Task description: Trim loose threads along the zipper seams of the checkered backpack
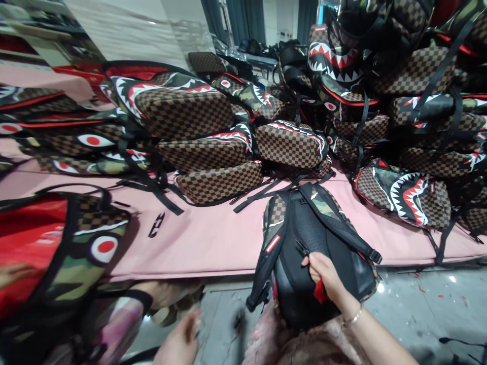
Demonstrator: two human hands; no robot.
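Observation:
A black backpack [304, 274] with checkered and camouflage sides leans on the pink table's front edge, its straps and padded back facing up. Over that back panel, my right hand [325, 274] is closed around a small dark tool with two narrow points, which looks like thread snips [303, 248]. Something red [320, 292] shows beneath this hand; whether it belongs to the tool I cannot tell. My left hand [180, 339] is low in the view, away from the backpack and below the table edge. Its fingers look curled but are smeared by motion, and no object is visible in it.
Stacked shark-mouth backpacks [186, 109] line the back of the pink table [213, 238], piled higher at the right. A black clip-like item [156, 225] lies on the tabletop. At left, another person's hand [11, 276] is inside an open red-lined backpack [76, 253]. Scraps dot the floor [426, 299].

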